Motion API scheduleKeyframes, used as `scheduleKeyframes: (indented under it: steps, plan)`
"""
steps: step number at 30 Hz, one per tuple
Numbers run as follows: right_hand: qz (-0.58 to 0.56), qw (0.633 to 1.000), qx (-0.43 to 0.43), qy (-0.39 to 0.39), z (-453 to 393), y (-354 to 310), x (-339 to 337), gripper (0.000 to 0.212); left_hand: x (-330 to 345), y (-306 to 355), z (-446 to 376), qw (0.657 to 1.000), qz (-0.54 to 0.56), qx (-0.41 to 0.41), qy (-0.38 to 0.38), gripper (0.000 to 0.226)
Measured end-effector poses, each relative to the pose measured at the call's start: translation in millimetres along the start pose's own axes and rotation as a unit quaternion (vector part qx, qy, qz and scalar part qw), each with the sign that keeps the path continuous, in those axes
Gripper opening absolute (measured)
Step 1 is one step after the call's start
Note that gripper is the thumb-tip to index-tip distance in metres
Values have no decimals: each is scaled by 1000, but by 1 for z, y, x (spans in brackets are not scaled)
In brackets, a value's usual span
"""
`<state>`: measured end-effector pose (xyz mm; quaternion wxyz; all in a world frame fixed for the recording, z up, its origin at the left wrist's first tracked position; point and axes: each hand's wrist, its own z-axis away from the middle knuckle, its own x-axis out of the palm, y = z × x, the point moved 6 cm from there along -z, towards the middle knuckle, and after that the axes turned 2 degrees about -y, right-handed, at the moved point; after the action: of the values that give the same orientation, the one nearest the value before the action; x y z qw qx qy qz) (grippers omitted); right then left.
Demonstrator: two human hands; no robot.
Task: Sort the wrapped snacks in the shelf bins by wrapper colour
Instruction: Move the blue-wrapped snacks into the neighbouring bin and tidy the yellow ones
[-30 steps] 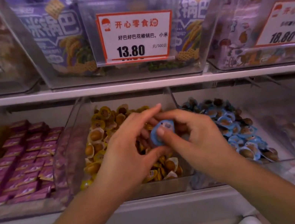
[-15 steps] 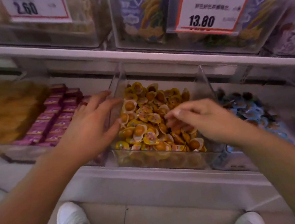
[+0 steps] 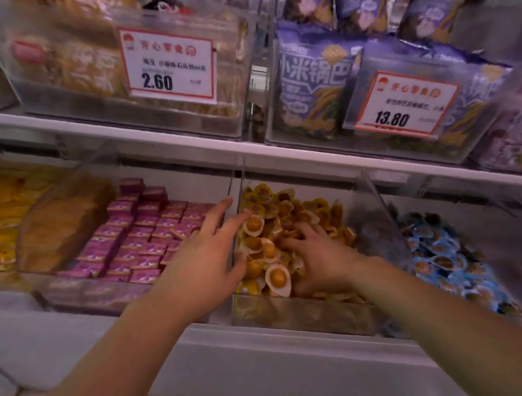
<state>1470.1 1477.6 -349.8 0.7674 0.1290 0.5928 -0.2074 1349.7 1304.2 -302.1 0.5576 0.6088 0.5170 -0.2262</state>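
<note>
You have a single view, from the camera on your head, wide-angled, so the shelf edges bow. It looks forward and down at the lower shelf, tilted so the shelves slope down to the right. It sits close: your forearms enter from the bottom corners and your left hand [image 3: 202, 266] and right hand [image 3: 323, 261] meet near the centre, at the bin of yellow-wrapped snacks [image 3: 306, 311]. The upper shelf's price tags [image 3: 169, 62] fill the top. The floor shows at the bottom edge.
</note>
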Motion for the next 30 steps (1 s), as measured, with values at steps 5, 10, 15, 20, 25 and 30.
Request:
scheduleKeyframes:
  steps: [5,10,15,20,25,30]
  plan:
    - [66,996,21,57,-11,51,-36,84,-1,1,1,1000,5,-1,0,66]
    - [44,995,85,34,-3,69,-58,87,-1,2,-2,1000,3,4,6,66]
    - [-54,990,-118,58,13,-28,-32,70,1,1,-7,1000,-7,6,19,64]
    - [-48,992,-118,11,-12,-55,8,89,4,0,-8,1000,12,9,28,61]
    - [78,992,-95,20,-31,-14,-4,87,4,-2,-7,999,21,14,20,58]
    - [78,997,0,22,-29,44,-38,52,3,-1,-7,1000,23,18,12,58]
